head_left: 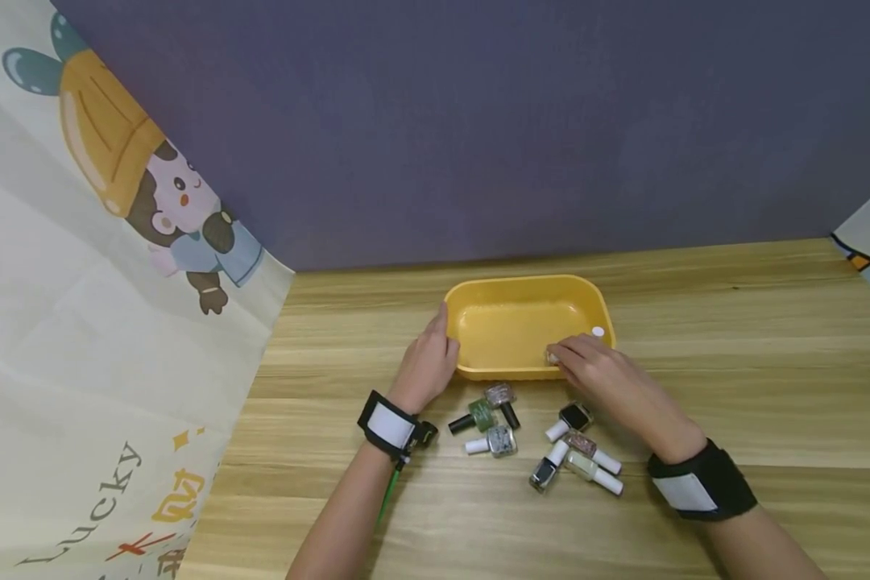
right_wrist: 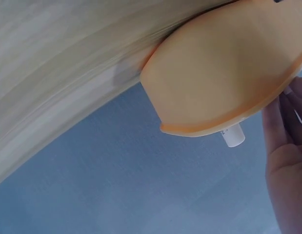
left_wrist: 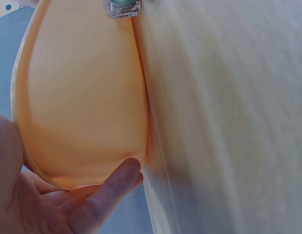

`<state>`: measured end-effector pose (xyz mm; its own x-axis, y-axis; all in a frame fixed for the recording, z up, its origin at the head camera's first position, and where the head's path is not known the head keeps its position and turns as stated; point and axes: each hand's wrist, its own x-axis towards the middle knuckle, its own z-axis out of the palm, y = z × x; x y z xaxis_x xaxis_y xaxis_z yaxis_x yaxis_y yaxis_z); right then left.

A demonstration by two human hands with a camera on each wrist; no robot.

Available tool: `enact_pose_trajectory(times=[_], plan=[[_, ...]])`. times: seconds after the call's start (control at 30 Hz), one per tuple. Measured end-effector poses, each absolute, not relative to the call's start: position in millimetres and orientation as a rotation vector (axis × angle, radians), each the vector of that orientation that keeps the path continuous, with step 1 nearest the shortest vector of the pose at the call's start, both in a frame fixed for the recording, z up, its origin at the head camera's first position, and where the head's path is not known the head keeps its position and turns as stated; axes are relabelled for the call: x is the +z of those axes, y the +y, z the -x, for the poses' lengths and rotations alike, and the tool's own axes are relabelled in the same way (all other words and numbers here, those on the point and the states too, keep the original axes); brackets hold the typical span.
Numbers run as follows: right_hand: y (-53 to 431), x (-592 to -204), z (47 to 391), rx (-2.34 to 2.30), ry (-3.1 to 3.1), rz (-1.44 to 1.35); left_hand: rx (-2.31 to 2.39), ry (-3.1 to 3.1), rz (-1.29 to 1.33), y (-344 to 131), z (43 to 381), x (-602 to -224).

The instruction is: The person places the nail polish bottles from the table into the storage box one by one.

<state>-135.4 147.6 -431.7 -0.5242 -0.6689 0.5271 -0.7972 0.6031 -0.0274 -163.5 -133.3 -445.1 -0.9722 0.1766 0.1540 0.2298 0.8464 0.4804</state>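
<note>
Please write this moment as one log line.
left hand holds yellow tray | right hand pinches small bottle at tray's near side | white cap at tray's right end | seven bottles on table

Orange tray (right_wrist: pixel 214 78) with white cap (right_wrist: pixel 233 136) and right grip (right_wrist: pixel 287 161), a bare hand.
Tray: plain smooth wall, pale rim, on wood-grained counter (right_wrist: pixel 63 78). Cap: cylindrical, faint dark marking, projecting past the rim; remainder hidden by the wall. Grip: at frame's right edge, partly cropped, fingers beside the rim; pale sliver (right_wrist: pixel 287 90) among them, too small to identify. Ground: blue-grey backdrop (right_wrist: pixel 136 165).
</note>
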Motion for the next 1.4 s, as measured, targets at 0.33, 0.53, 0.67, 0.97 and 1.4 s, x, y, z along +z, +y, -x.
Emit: enact_pose_trajectory(times=[0.33,0.53,0.67,0.97,1.4], plan=[[147.8,-433.7,136.3,0.361,-2.405,-1.161,-0.781,-2.919,0.32,-133.6,163.4,-445.0],[147.2,-431.7,134.8,0.355,-2.395,-1.155,-0.762,-2.911,0.326,-133.4,163.5,-445.4],[147.5,-428.0,132.9,0.361,-2.378,-1.149,-0.766,-2.91,0.325,-133.5,163.5,-445.4],[148.4,-416.9,129.0,0.408,-2.362,-1.129,-0.77,-2.911,0.324,-133.9,163.6,-445.8],[143.3,-404.6,114.3,0.434,-2.345,-1.259,-0.775,-2.894,0.326,-133.9,163.9,-447.3]])
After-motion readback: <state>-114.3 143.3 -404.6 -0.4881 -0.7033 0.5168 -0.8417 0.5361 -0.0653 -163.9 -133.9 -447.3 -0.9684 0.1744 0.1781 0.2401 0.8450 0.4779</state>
